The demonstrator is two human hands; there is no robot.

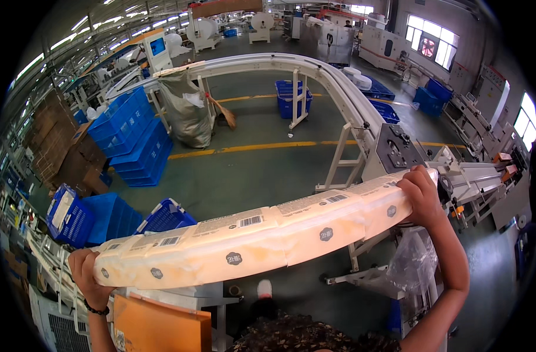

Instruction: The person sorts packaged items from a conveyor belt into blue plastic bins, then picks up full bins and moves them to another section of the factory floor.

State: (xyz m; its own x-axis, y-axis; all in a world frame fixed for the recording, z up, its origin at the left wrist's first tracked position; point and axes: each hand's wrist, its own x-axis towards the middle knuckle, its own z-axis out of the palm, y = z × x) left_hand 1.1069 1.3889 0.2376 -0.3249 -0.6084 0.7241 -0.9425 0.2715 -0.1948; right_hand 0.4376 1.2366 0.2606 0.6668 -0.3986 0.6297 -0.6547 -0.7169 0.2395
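A long row of several cream-coloured soft packs (259,249), which look like tissue packs, stretches across in front of me. The packs stand end to end, with barcodes on their upper faces and a dark round emblem on each near side. My left hand (87,277) is closed round the left end of the row, a dark bracelet on its wrist. At the other end, higher in view, my right hand (422,196) grips the last pack, fingers bent over its top. The row is held up between both hands. My palms are hidden against the ends.
A curved white conveyor (274,58) runs round behind, ending at a dark plate (397,146) by my right hand. Blue crates (142,152) and brown cartons (54,138) stand at the left. An orange box-like panel (162,325) sits below, a clear plastic bag (413,261) hangs right.
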